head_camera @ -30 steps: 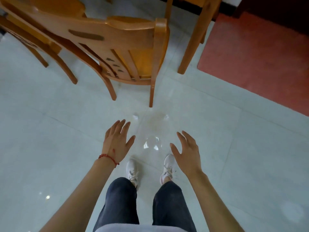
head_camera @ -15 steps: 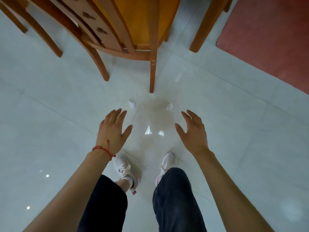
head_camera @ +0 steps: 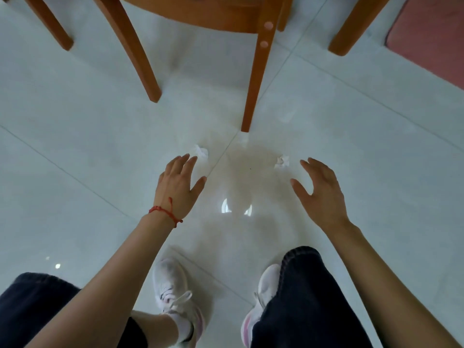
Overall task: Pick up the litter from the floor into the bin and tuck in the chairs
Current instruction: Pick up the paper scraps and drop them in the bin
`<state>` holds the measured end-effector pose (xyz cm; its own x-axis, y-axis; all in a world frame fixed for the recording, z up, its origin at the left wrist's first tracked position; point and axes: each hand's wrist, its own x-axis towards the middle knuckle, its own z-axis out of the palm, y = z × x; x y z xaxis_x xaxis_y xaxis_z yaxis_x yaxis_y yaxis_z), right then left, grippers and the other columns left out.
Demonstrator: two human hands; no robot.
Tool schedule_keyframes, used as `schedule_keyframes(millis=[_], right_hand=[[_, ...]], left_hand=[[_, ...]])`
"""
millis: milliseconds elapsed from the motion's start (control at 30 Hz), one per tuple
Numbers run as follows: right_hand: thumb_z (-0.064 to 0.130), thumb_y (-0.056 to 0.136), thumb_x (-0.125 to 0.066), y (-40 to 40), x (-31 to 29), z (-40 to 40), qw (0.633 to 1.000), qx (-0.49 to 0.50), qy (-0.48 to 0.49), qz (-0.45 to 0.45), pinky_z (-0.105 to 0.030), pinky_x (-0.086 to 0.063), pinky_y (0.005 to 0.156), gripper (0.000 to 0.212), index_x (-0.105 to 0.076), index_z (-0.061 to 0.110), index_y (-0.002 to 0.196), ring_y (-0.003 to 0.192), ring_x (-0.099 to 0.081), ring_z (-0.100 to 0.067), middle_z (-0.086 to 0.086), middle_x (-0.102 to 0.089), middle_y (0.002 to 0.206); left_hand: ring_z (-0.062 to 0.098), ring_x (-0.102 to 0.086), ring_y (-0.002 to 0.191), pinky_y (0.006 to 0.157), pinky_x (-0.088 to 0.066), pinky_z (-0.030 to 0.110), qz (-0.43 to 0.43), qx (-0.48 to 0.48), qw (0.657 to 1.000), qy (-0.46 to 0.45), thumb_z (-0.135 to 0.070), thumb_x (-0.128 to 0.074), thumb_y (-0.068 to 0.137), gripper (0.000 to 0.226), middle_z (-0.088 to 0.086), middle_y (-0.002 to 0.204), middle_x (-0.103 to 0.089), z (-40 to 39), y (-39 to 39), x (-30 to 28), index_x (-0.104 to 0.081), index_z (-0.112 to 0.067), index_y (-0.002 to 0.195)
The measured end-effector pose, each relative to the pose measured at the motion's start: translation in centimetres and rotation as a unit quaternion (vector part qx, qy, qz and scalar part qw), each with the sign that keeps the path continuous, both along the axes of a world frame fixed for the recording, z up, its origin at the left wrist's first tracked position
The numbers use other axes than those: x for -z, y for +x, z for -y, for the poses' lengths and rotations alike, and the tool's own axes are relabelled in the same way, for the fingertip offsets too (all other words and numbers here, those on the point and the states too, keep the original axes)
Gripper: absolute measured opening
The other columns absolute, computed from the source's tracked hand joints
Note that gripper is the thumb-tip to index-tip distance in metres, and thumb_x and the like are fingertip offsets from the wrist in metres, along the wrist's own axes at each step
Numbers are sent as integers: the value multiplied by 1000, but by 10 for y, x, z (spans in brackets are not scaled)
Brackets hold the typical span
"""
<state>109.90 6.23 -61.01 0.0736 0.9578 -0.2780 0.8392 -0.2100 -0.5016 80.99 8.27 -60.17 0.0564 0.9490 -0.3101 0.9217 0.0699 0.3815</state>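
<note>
Two small crumpled white paper balls lie on the pale tiled floor. The left paper ball (head_camera: 201, 152) is just beyond the fingertips of my left hand (head_camera: 178, 188), which is open with fingers spread and wears a red string bracelet. The right paper ball (head_camera: 282, 161) lies a little to the left of the fingers of my right hand (head_camera: 320, 192), also open and empty. A wooden chair (head_camera: 253, 79) stands right ahead; only its legs and seat rail show. Its near leg ends just behind the two paper balls. No bin is in view.
More wooden legs stand at the top left (head_camera: 47, 23) and top right (head_camera: 351, 28). A red mat (head_camera: 431, 38) covers the floor at the far right. My feet in white sneakers (head_camera: 175, 297) and dark trousers are at the bottom.
The view has dropped closer to the floor and the chair has slid up out of the frame. Both hands have reached down and forward toward the paper balls, staying open.
</note>
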Motion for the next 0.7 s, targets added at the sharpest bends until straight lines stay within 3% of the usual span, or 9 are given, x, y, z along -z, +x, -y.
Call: schedule_keyframes(millis=[233,367,600,700], right_hand=[[32,88,-55,-1,102,-25,998,7,54,-24,-39,-35,101,46,-47,17,131,130,-38,-24,-7,-44,140],[26,88,-58,-3,142,-36,995,17,90,-36,-33,-33,97,43,-51,13,127,127,-42,-26,-10,-49,136],[24,88,-58,-6,169,-40,992,24,113,-44,-31,-33,98,42,-51,11,127,127,-43,-25,-10,-50,136],[24,88,-58,-5,169,-39,991,36,115,-51,-34,-35,100,42,-51,10,127,127,-43,-25,-11,-50,136]], left_hand=[[35,-32,131,103,-32,45,56,-83,995,22,-25,-54,88,52,18,140,-42,-33,-10,115,-39,-5,133],[35,-33,129,105,-30,42,79,-118,990,20,-27,-56,86,54,18,139,-42,-53,-14,169,-39,-6,133],[33,-34,129,104,-31,40,95,-133,987,9,-30,-65,80,60,15,140,-41,-89,-10,223,-41,-11,133],[32,-40,122,96,-33,31,103,-143,984,1,-21,-67,76,50,14,132,-48,-90,-9,234,-52,-12,123]])
